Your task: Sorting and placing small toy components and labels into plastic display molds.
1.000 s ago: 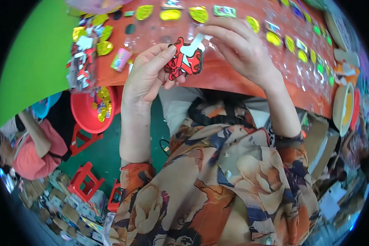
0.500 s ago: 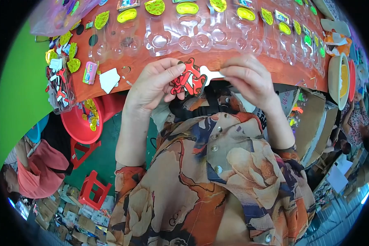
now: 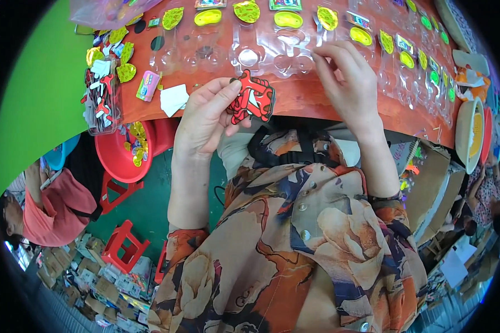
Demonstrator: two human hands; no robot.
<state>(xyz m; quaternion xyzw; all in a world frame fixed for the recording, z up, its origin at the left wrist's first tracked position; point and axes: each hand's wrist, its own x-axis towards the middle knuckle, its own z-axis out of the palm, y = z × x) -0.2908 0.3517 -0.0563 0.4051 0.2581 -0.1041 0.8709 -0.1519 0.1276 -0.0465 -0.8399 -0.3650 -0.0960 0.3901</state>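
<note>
My left hand is closed around a stack of flat red pieces with black outlines and rounded ends, held between thumb and fingers at the table's front edge. My right hand hovers right of the stack, its bent fingers apart and no piece showing between them. Its fingertips are close to a clear moulded plastic tray, where shine on the plastic hides whether a white piece lies in it. Along the trays sit a yellow oval piece and a yellow patterned leaf-shaped piece.
White cards and a pink packet lie at left, beside a clear box of red and white pieces. Below is a red basin. A cardboard box stands at right. Another person is at far left.
The right hand has moved away from the stack, up toward the trays; the white piece it pinched no longer shows in its fingers. The view has shifted, and the left hand keeps the stack.
</note>
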